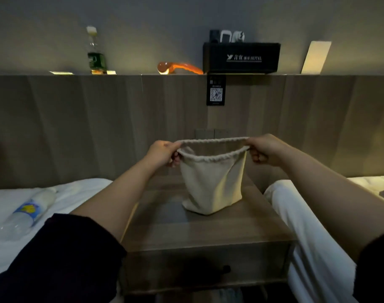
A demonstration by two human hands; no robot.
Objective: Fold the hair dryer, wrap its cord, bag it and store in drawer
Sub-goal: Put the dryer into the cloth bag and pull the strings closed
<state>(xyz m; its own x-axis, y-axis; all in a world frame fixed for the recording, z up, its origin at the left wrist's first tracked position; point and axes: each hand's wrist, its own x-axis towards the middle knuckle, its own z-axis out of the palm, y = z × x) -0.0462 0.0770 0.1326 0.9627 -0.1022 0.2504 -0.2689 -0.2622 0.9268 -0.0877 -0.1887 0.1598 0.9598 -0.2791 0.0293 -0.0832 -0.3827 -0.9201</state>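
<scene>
Two hands held a cream drawstring bag [210, 182] open above the nightstand [208, 232]. The left hand [162, 153] was closed on the bag's rim at its left end, and the right hand [266, 149] was closed on the rim at its right end, so the mouth stood stretched wide between them. The corded rim showed as a loop, its far edge pulled nearly straight and its near edge sagging. The bag hung upright from the rim, and its bottom rested on the nightstand top, toward the back of that surface. Whether anything lay inside the bag could not be told; no hair dryer showed.

The drawer [208, 267] in the nightstand's front was shut, with a small dark knob [227, 268] near its middle. Both forearms were bare, with dark sleeves [62, 259] pushed up toward the elbows.

Left of the nightstand lay a white bed [9, 200] with a plastic bottle [26, 213] on its side. Right of the nightstand a white cloth [306, 237] draped down along its edge. Behind the nightstand rose a wood panel [99, 119] carrying a QR card [216, 90]. On the ledge above the panel stood a green bottle [96, 53], an orange object [179, 68], a black hotel box [241, 57] and a leaning card [315, 57].
</scene>
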